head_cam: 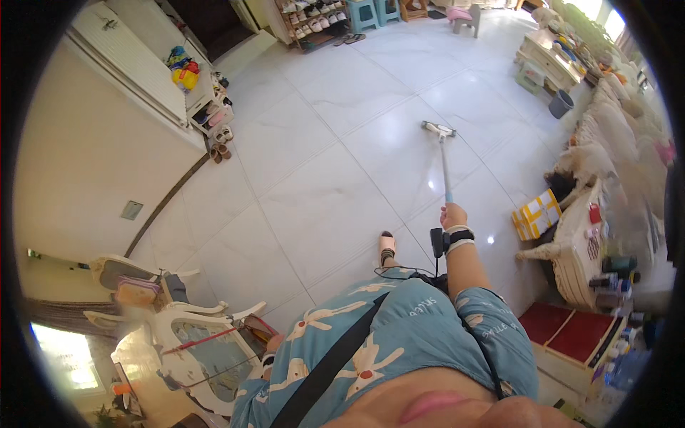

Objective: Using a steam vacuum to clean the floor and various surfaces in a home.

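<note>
My right hand [454,215] is closed around the upper end of a flat floor mop's pole [445,171]. The mop's white head [439,129] rests on the pale marble-look tile floor [332,198], ahead and a little right. A black device is strapped to the right wrist. My left hand [275,343] hangs low at my left side, mostly hidden by my patterned teal clothing. Close to it are a white carved chair [206,348] and a reddish strap or rod [200,341]. Whether the left hand holds anything is unclear.
Ahead stand a shoe rack [316,18] and blue stools [363,15]. Shoes [220,144] line the left wall. A grey bucket [560,104], a yellow-and-white box [537,214], a cream carved table [580,246] and a red-topped cabinet [580,334] are along the right.
</note>
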Tool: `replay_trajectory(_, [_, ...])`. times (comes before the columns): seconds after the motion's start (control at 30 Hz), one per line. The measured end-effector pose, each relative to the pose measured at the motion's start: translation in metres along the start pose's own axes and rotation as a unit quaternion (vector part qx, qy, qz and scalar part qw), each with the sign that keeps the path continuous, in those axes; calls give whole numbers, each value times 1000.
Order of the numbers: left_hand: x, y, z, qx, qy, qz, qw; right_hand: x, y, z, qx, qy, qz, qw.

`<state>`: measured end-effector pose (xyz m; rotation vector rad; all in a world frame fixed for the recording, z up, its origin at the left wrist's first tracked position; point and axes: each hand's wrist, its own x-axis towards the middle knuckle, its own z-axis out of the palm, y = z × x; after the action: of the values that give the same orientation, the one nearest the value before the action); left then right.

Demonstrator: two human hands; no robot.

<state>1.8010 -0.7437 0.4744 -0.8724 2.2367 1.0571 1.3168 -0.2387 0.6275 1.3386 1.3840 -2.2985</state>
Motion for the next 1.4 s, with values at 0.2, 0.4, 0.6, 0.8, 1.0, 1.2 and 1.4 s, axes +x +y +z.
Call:
replay_trajectory(0.2, [3,43,-30,26,12,-47,999,104,-32,33,116,-75,37,990])
replay_trajectory(0.4, [32,88,-62,26,49,-20,998,109,-84,109,273,-70,83,956])
replay_trajectory(0.6, [70,180,-97,22,112,-39,993,110,-120,142,345,-123,148,919])
replay_trajectory(0.8, [102,207,-128,90,37,-42,994,157,-143,153,337,-110,160,921])
replay_trajectory(1.0, [216,174,-149,336,-110,102,930,166,-153,172,274,-98,24,956])
replay_trajectory(1.2, [306,267,-209,-200,-73,-53,976,175,-160,211,295,-71,82,949])
replay_trajectory(1.4, [352,424,-279,-93,19,51,994,170,-135,252,310,-67,87,944])
